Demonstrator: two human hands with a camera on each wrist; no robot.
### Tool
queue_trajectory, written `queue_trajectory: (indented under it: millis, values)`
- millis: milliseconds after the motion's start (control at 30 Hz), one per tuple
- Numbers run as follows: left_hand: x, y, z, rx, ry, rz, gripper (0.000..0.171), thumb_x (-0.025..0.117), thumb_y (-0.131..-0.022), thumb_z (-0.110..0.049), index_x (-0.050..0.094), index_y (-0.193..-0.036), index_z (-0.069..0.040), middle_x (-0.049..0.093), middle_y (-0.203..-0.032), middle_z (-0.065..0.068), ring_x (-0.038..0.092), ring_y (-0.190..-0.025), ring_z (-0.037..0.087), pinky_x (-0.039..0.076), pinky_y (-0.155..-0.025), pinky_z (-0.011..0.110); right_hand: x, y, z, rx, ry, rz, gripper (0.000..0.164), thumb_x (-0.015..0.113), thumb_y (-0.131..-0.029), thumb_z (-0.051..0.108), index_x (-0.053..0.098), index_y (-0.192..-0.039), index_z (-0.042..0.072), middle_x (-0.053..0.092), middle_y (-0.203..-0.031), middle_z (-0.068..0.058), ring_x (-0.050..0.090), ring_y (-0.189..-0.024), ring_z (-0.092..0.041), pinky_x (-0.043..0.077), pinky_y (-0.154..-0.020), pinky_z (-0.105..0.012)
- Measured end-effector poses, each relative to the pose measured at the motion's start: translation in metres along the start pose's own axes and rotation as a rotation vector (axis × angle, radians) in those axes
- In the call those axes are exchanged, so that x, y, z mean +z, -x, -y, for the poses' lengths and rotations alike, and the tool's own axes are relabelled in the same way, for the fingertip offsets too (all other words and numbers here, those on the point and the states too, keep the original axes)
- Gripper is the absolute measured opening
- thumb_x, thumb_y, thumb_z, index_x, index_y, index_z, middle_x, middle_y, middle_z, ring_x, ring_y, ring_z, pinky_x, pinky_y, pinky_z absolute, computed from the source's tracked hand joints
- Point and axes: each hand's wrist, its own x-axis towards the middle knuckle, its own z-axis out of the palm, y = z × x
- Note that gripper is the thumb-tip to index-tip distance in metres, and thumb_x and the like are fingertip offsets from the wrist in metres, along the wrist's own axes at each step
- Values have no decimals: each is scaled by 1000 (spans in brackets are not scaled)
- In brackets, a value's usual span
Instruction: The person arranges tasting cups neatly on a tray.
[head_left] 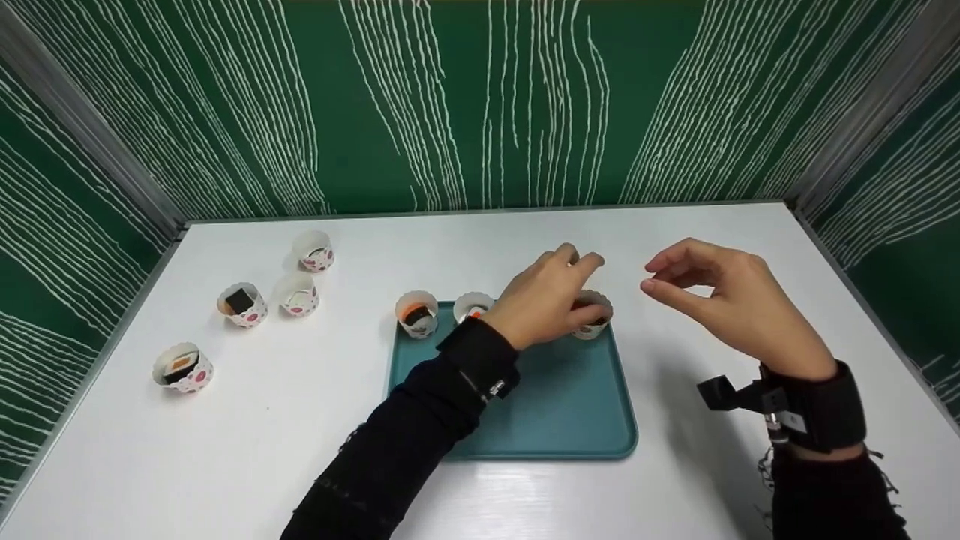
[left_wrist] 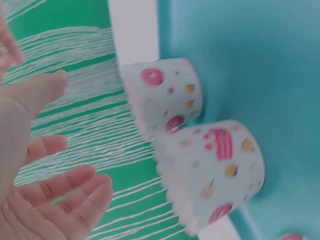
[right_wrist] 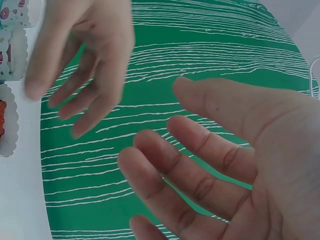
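Note:
My left hand (head_left: 549,296) is above the far edge of a teal tray (head_left: 555,420), fingers loosely bent. Its thumb overlaps a paper cup (head_left: 591,328) at the tray's far right corner. The left wrist view shows that hand's fingers (left_wrist: 82,182) apart and nothing in them, beside two printed paper cups, a nearer cup (left_wrist: 225,170) and a smaller-looking cup (left_wrist: 170,95). To the right of the tray my right hand (head_left: 739,311) hangs over the white table, thumb and fingers apart and empty. Sushi-like pieces in orange and black fill a cup (head_left: 417,324) at the far left corner.
Beside that corner cup, another cup (head_left: 471,306) is partly behind my left wrist. Left of the tray stand several more printed cups, among them a cup (head_left: 247,309) and a nearer cup (head_left: 187,371) with black-wrapped pieces. Green, white-streaked panels (head_left: 480,112) enclose the table (head_left: 315,450).

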Motion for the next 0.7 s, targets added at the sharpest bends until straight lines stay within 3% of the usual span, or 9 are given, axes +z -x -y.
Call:
queue_trajectory:
  millis: [300, 500, 700]
  values:
    - [-31, 36, 12, -29, 59, -85, 57, 68, -106, -44, 55, -152, -13, 63, -130, 10, 64, -115, 23, 58, -97, 35, 4, -3, 1, -21, 14, 7, 16, 78, -101, 34, 77, -111, 21, 78, -105, 3, 70, -94, 7, 48, -82, -7]
    - [-41, 70, 23, -18, 100, -157, 55, 70, -105, -40, 57, -149, -10, 64, -130, 13, 65, -119, 26, 58, -99, 39, 7, -3, 1, -24, 24, 11, 14, 78, -100, 34, 76, -109, 23, 78, -105, 6, 70, -96, 8, 47, -83, -7]
    - [-48, 106, 32, -54, 65, -211, 54, 72, -103, -41, 60, -146, -11, 66, -128, 11, 68, -115, 25, 60, -92, 42, 9, -2, 2, -26, 35, 23, 16, 78, -100, 33, 76, -112, 24, 77, -109, 4, 68, -97, 13, 45, -82, -8]
